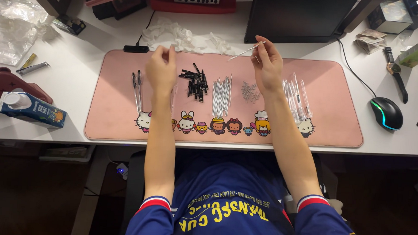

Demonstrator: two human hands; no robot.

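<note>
My right hand (266, 64) is raised over the pink desk mat (340, 128) and pinches a thin white pen refill (246, 51) that slants up to the left. My left hand (161, 69) hovers over the mat's left half with fingers curled; I cannot tell if something small is in it. On the mat lie two assembled pens (136, 88), a heap of small black pen parts (194, 81), a row of white refills (221, 94), a cluster of little springs (250, 92) and several clear pen barrels (298, 99) beside my right wrist.
A dark monitor (298, 15) stands behind the mat, crumpled clear plastic (186, 39) in front of it. A black mouse (387, 112) and a wristwatch (395, 71) lie to the right. A small drink carton (31, 109) and a dark red object (11, 83) sit at the left.
</note>
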